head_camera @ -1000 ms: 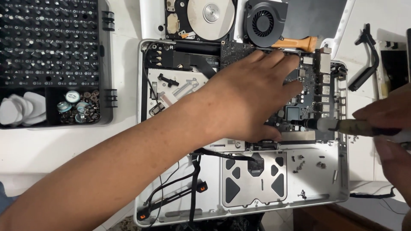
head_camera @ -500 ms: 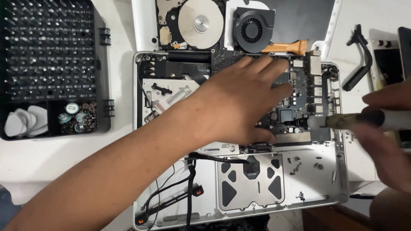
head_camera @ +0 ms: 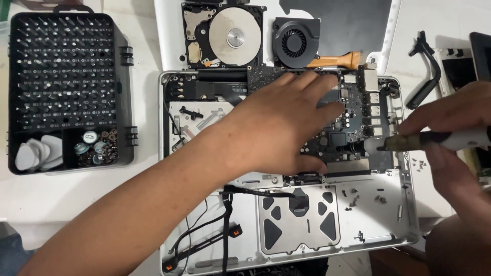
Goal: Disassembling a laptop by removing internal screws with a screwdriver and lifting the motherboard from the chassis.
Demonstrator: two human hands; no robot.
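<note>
An opened silver laptop case (head_camera: pixel 404 225) lies in front of me with its dark logic board (head_camera: pixel 348 135) exposed. My left hand (head_camera: pixel 276 128) rests flat on the board, fingers spread toward its upper right corner. My right hand (head_camera: pixel 450 128) comes in from the right and grips a screwdriver (head_camera: pixel 434 140) held level. The driver's tip touches the right edge of the board, near the row of ports (head_camera: pixel 372 110). Several loose screws (head_camera: pixel 358 197) lie on the case floor below the board, beside the trackpad underside (head_camera: pixel 299 222).
A black bit case (head_camera: pixel 66 76) with picks and small parts stands at the left. A hard drive (head_camera: pixel 225 36), a fan (head_camera: pixel 295 42) and an orange flex cable (head_camera: pixel 337 60) lie behind the laptop. A black heat pipe (head_camera: pixel 427 69) rests at the right. Black cables (head_camera: pixel 220 225) trail over the case's lower left.
My head has shifted so the scene sits lower and a little to the left in view. My right hand now holds the screwdriver level at the board's right edge. My left hand stays flat on the board.
</note>
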